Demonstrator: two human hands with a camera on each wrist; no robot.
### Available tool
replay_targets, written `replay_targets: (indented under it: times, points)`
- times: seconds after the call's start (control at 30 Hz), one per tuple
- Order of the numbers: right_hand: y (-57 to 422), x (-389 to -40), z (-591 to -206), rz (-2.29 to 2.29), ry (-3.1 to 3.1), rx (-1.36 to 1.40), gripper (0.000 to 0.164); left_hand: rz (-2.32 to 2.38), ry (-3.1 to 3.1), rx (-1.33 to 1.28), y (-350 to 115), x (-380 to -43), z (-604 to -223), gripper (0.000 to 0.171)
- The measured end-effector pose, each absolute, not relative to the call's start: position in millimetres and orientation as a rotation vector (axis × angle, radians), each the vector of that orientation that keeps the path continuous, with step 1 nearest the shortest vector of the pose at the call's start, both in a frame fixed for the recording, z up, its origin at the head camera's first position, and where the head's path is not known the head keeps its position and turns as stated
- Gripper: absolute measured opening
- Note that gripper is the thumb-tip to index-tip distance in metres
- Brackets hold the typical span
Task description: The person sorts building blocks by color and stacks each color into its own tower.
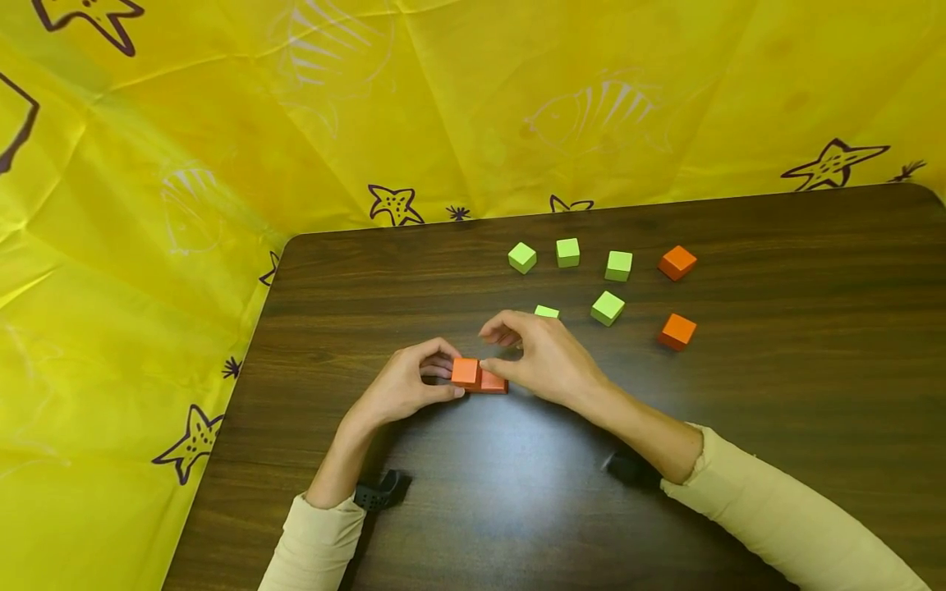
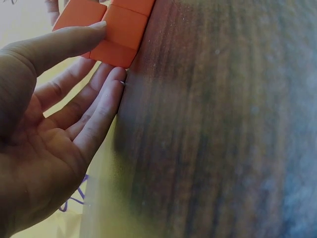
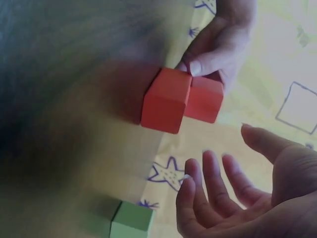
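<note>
Two orange cubes sit side by side on the dark wooden table point(image 1: 443, 509); the right lower cube point(image 1: 493, 381) shows best in the head view. An upper orange cube point(image 1: 465, 371) rests on the left lower cube point(image 2: 119, 27). My left hand point(image 1: 402, 382) holds the stack's left end, thumb on the near side and fingers round the back. My right hand point(image 1: 550, 357) hovers just right of the stack with nothing in it. In the right wrist view its thumb and fingers are spread, apart from the cubes.
Several green cubes point(image 1: 608, 308) lie loose behind the hands, one point(image 1: 547, 312) partly hidden by the right hand. Two more orange cubes, a far one point(image 1: 677, 263) and a nearer one point(image 1: 677, 332), lie to their right. A yellow patterned sheet point(image 1: 473, 107) hangs behind the table and at its left.
</note>
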State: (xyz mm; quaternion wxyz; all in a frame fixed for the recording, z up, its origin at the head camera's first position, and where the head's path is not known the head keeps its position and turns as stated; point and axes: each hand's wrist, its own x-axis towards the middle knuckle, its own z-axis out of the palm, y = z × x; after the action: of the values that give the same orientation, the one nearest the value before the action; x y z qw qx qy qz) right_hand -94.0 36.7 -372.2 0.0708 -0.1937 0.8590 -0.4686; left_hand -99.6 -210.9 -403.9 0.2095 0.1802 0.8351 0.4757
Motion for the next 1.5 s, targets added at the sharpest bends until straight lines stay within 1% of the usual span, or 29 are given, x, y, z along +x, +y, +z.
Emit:
replay_targets:
  times: [0.2,0.43,0.7,1.17,1.5]
  points:
    - [44,-98,-365,-1.442,2.586,-0.571,0.033,1.342,2.317,0.506,-211,-99,-403,0.035]
    - [58,-103,-360,-1.433,2.619,-0.558,0.028,1.333,2.328,0.492,-211,-99,-404,0.035]
    - [72,-107,-353,-1.437,2.644,-0.516,0.026,1.325,2.330,0.494,-212,-99,-405,0.036]
    - [93,-112,-350,-1.477,2.648,-0.459,0.024,1.295,2.346,0.490,-211,-100,-405,0.037]
    - [116,-113,-353,-1.444,2.755,-0.504,0.021,1.287,2.359,0.492,-212,-100,-407,0.036]
